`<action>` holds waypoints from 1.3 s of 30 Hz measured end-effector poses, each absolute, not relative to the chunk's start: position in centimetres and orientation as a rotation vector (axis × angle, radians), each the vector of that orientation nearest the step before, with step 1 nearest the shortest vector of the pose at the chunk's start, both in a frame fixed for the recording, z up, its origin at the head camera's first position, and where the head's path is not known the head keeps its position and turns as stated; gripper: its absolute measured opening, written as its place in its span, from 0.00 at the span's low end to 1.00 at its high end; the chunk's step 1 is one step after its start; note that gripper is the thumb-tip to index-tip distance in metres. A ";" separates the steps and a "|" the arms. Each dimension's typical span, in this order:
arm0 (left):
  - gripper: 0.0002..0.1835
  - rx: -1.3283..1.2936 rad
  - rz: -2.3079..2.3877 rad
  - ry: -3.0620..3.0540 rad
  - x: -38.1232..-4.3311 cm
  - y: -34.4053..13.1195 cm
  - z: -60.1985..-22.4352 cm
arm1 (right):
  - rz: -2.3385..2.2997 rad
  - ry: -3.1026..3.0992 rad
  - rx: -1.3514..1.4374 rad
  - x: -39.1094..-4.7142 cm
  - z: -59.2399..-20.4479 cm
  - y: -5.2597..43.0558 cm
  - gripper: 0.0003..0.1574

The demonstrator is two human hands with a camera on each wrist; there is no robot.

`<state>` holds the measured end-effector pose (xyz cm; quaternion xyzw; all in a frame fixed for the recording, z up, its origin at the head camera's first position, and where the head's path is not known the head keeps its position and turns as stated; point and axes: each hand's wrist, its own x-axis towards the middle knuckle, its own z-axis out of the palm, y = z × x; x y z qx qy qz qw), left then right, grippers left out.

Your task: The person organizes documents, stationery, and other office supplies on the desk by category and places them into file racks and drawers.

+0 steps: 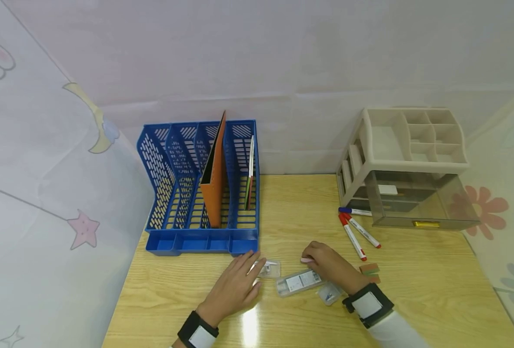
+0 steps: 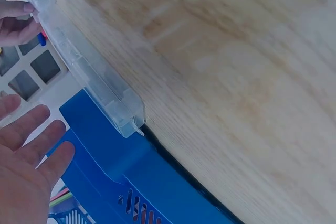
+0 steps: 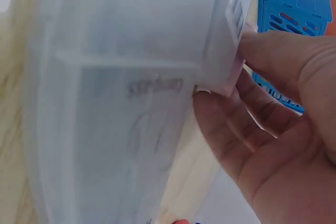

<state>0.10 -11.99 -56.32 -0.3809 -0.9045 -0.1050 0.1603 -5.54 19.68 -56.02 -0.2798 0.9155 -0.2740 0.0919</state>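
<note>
My right hand [image 1: 326, 262] pinches a small pale pink block [image 1: 306, 260] between thumb and fingers, just behind a long clear plastic case [image 1: 299, 282]. In the right wrist view the pink block [image 3: 229, 80] shows beside the large, close clear case [image 3: 126, 114], partly covered by the fingertips. My left hand [image 1: 235, 284] has its fingers spread and holds nothing. Its fingertips are beside a small clear box [image 1: 271, 269] with a white piece in it, near the blue rack's front edge. Another small clear box [image 1: 330, 293] lies by the right wrist.
A blue file rack [image 1: 202, 240] holding an orange folder [image 1: 213, 193] and thin booklets [image 1: 250, 179] stands at the back left. Markers [image 1: 352, 237] and brown-green blocks [image 1: 369, 268] lie to the right. The beige organizer [image 1: 418, 166] has its clear drawer [image 1: 452, 223] pulled out.
</note>
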 end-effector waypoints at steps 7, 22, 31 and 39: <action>0.35 -1.052 -0.317 -2.590 0.2 -11.6 -56.3 | -0.881 2.775 -0.804 -5.1 -55.4 19.7 0.08; 0.33 -1.034 -0.373 -2.601 -0.3 -9.2 -55.6 | -0.907 3.004 -0.861 -4.7 -52.0 20.9 0.17; 0.35 -1.027 -0.398 -2.575 -0.8 -7.7 -55.6 | -0.883 3.179 -1.081 -4.8 -49.0 22.7 0.27; 0.31 -1.033 -0.384 -2.552 -1.5 -6.5 -55.3 | -0.898 3.265 -1.281 -4.4 -44.7 23.5 0.27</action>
